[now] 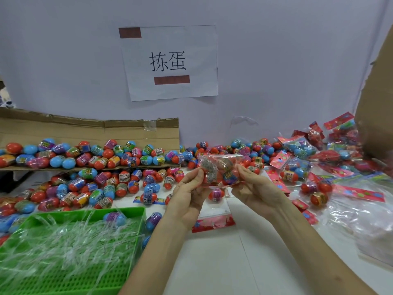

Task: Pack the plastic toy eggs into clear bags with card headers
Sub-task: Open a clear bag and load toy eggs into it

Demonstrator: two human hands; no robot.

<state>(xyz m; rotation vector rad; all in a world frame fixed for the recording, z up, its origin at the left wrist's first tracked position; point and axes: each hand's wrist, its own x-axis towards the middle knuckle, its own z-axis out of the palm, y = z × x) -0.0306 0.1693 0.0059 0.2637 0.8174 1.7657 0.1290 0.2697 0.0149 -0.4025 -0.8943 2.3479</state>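
While clear bag (219, 161) of eggs (230, 177) is hanging above tabletop (234, 262), left hand (188, 191) and right hand (254, 188) fingers (197, 175) are pinching its ends | probably handling light, slippery, lumpy | gripping film edges looking safest

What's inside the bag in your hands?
Toy eggs, mostly red, with printed bands. The left hand and right hand pinch the bag; glare hides how many.

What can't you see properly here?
Head view only:
Egg count in the crinkly clear plastic bag pinched by left hand and right hand: blurred.
Print on the loose colourful plastic toy eggs: too small.
Floor of the green plastic tray: clear strips cover it.
Rest of the brown cardboard box: past the right edge.
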